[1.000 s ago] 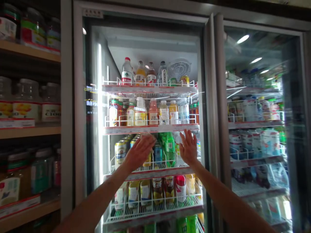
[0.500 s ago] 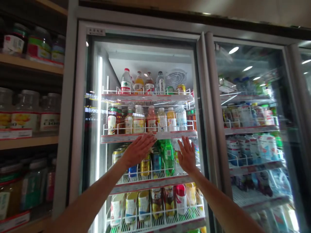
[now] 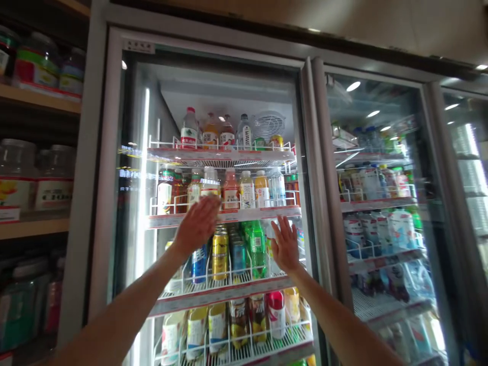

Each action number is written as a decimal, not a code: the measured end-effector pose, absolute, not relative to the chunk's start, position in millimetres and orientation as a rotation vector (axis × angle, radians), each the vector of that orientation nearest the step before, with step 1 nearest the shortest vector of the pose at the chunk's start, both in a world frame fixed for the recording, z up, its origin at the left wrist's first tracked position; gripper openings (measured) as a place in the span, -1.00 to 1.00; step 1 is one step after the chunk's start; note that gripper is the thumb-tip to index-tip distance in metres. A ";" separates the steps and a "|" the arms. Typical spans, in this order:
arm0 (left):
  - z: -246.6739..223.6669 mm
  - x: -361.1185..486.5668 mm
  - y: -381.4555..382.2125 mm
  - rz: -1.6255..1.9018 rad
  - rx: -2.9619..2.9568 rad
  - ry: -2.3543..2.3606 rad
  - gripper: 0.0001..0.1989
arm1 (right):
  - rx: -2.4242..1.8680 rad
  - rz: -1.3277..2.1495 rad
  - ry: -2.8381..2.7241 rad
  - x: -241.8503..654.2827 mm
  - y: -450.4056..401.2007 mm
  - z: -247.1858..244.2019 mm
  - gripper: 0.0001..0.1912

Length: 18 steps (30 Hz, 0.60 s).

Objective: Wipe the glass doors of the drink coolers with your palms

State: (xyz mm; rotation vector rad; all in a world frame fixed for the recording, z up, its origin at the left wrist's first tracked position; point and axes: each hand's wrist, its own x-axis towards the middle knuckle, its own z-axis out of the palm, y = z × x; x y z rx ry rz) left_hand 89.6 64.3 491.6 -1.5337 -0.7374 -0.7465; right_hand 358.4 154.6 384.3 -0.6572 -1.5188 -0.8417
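A tall glass-door drinks cooler (image 3: 211,43) stands before me, its shelves lit from inside. My left hand (image 3: 199,222) is at the glass in front of the second shelf's edge, flat with fingers stretched, and blurred by motion. Whether a thin thing lies under its palm is hidden. My right hand (image 3: 285,245) is flat with spread fingers, at the pane's right side below that shelf. Behind the glass, between the hands, are a gold can (image 3: 220,254), a blue can (image 3: 199,264) and green bottles (image 3: 256,249). Above the hands is a row of juice bottles (image 3: 230,189).
A metal door frame (image 3: 324,183) divides this door from a second glass-door cooler (image 3: 381,208) on the right. At left, a wooden shelf (image 3: 38,226) holds several jars (image 3: 53,175). More bottles (image 3: 217,328) line the lower cooler rack.
My left hand has slid left and slightly up across the pane, uncovering the gold and blue cans. My right hand keeps about the same place on the door. The view has turned slightly right.
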 end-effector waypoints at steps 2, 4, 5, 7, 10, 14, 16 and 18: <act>505.0 82.1 65.2 -1.005 -1.381 -0.861 -0.41 | -0.668 -0.847 -1.529 358.7 154.5 384.5 -0.37; 500.4 88.5 67.9 -1.039 -1.345 -0.887 -0.40 | -0.675 -0.854 -1.533 359.4 154.1 384.9 -0.37; 490.7 95.9 69.1 -0.955 -1.396 -0.848 -0.41 | -0.677 -0.856 -1.535 359.9 153.9 385.1 -0.37; 464.8 111.6 69.4 -0.698 -1.561 -0.693 -0.43 | -0.685 -0.850 -1.541 361.0 153.4 385.2 -0.37; 445.0 115.2 65.2 -0.510 -1.672 -0.570 -0.44 | -0.691 -0.824 -1.564 362.5 153.1 385.0 -0.36; 478.5 84.5 57.9 -0.912 -1.414 -0.853 -0.40 | -0.678 -0.804 -1.582 362.7 152.3 384.5 -0.36; 489.8 77.4 56.9 -1.109 -1.277 -0.931 -0.39 | -0.694 -0.803 -1.587 362.4 151.1 384.5 -0.36; 482.3 82.6 57.9 -1.051 -1.344 -0.864 -0.38 | -0.715 -0.805 -1.595 362.8 149.8 384.9 -0.36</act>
